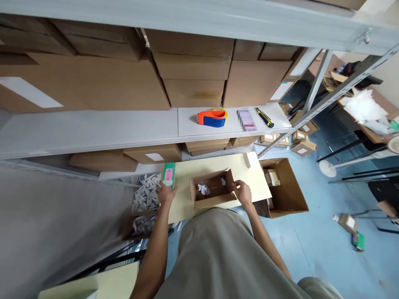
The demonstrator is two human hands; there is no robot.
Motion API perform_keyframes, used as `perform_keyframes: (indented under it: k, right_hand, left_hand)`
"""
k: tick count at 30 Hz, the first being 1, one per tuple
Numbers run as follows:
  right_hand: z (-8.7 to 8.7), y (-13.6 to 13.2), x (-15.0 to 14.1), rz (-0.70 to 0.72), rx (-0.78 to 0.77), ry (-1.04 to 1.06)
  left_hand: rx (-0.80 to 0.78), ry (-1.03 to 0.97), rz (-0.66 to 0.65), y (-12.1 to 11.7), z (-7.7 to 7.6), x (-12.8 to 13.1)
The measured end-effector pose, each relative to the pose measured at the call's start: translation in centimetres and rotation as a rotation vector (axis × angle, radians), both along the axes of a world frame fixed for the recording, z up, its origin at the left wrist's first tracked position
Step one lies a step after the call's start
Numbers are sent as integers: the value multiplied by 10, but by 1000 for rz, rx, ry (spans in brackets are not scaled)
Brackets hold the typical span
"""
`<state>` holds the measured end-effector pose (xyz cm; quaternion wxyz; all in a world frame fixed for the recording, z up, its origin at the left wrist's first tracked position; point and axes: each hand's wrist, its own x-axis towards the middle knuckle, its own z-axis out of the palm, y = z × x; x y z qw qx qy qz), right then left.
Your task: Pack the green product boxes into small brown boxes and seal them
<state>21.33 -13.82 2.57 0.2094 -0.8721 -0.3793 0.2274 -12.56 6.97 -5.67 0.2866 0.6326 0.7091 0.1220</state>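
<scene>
A small open cardboard box rests on the pale yellow board, with crumpled white paper inside it. My right hand is at the box's right end, its thumb and fingers closed on the edge. To the left, a green box with a pink panel lies at the board's edge. My left hand is just at its near end, fingers apart; whether the fingertips touch it I cannot tell. Beside that hand are many thin white pieces in a pile.
Above the board, a shelf holds an orange-and-blue tape dispenser, a pixelated flat item and a yellow-black utility knife. Large cartons stand behind them. A big open carton sits to the right, near a metal post.
</scene>
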Motion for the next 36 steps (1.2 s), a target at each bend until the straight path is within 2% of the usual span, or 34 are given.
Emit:
perform_keyframes:
  k: [3,6,8,10,13,16,19,23,25,28,31,36]
  right_hand:
    - [6,1,-7,-55,-11,7]
    - [8,0,-12,-92,-5,2]
    - [7,-1,-15,-112,13,-10]
    - [7,-2,-15,-129,28,-23]
    - [8,-1,-9,-135,22,-18]
    - [11,6,3,-99,16,-7]
    - [14,17,17,-43,16,6]
    - [16,29,31,20,23,78]
    - [15,31,37,48,24,120]
    - [12,29,48,86,3,155]
    - [8,22,57,110,-10,148]
    - [0,12,63,128,-23,156]
  left_hand:
    - [-146,43,181,14,-21,-5]
    - [-121,32,204,19,-35,-8]
    - [-99,-9,233,22,-38,-11]
    - [-104,-67,239,24,-35,-14]
    - [-76,-206,187,18,-17,-14]
    - [-30,-379,120,1,13,-6]
    - [6,-678,47,-19,47,11]
    - [17,-789,-180,-43,85,46]
    - [-14,-777,-289,-53,94,67]
    - [-20,-641,-430,-63,94,93]
    - [3,-409,-507,-70,84,107]
    - [-40,-129,-528,-76,61,113]
